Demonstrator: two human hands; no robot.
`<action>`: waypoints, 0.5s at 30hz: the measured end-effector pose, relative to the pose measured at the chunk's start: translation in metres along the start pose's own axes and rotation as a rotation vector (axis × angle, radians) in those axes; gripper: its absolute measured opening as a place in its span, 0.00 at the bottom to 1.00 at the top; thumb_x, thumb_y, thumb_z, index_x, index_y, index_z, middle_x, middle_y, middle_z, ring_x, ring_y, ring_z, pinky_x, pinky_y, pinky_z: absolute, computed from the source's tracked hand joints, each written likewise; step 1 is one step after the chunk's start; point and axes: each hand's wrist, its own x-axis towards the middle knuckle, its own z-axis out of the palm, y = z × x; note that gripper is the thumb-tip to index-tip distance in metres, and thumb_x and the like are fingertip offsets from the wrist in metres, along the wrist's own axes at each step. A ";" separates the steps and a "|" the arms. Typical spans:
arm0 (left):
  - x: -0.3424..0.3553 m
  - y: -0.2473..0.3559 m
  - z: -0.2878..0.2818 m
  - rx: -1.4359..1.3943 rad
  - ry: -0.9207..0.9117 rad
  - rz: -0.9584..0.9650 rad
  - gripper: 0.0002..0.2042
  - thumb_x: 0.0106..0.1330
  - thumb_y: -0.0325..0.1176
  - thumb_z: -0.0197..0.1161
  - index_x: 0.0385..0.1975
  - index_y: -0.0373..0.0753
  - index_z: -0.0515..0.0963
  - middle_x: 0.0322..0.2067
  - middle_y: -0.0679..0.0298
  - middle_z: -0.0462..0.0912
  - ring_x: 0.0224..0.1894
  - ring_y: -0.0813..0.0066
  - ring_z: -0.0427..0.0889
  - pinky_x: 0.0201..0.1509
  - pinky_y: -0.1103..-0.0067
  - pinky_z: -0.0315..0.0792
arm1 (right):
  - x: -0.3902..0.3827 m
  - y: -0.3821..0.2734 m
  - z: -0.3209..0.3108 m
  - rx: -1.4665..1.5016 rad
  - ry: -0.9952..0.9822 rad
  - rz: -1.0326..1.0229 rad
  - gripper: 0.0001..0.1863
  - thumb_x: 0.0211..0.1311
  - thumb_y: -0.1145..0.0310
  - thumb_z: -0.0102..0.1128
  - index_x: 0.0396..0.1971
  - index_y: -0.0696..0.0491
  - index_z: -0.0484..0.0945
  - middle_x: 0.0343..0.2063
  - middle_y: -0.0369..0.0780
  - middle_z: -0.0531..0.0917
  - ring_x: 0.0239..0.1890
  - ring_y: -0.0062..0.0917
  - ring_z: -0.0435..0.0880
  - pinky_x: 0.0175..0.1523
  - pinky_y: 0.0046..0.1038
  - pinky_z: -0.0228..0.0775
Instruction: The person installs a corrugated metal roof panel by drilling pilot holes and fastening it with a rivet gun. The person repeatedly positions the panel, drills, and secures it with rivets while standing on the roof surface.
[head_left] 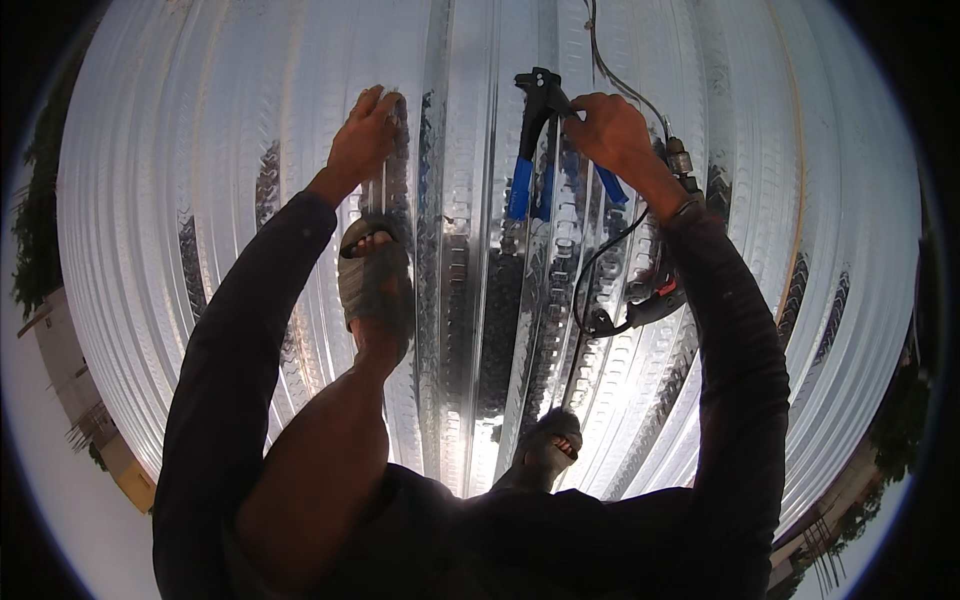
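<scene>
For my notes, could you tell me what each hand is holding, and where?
The right hand grips the black, blue-handled hand riveter by its upper handle. The left hand holds nothing, resting flat on the corrugated metal sheet.

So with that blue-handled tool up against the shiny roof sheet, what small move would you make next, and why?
Probably squeeze the hand riveter handles together: the right hand grips one handle, its nose sits against the corrugated metal sheet, and the left hand presses the sheet flat beside it.

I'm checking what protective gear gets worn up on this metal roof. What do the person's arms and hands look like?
Both arms are in long, dark, close-fitting sleeves that end at the wrists. The left hand and right hand are bare, with no gloves. A dark band seems to sit at the right wrist; no markings show on the sleeves.
</scene>
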 end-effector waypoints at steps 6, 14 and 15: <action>-0.047 0.049 -0.005 0.177 -0.154 -0.031 0.22 0.70 0.31 0.56 0.63 0.39 0.69 0.62 0.45 0.71 0.63 0.44 0.74 0.64 0.62 0.74 | -0.100 0.026 -0.001 0.397 0.369 0.023 0.22 0.61 0.58 0.65 0.50 0.58 0.83 0.37 0.47 0.88 0.42 0.39 0.88 0.49 0.35 0.77; -0.115 0.095 0.002 0.258 -0.066 -0.159 0.23 0.68 0.32 0.57 0.63 0.38 0.67 0.61 0.45 0.71 0.58 0.39 0.77 0.59 0.56 0.76 | -0.334 0.085 0.102 0.372 0.571 0.855 0.33 0.63 0.55 0.69 0.58 0.65 0.75 0.43 0.50 0.85 0.38 0.34 0.86 0.46 0.37 0.77; -0.118 0.100 -0.001 0.253 -0.135 -0.185 0.24 0.67 0.32 0.58 0.63 0.38 0.67 0.61 0.45 0.70 0.58 0.40 0.77 0.59 0.57 0.76 | -0.339 0.089 0.117 0.727 0.567 0.946 0.34 0.64 0.54 0.68 0.59 0.66 0.74 0.44 0.50 0.85 0.38 0.34 0.86 0.47 0.38 0.78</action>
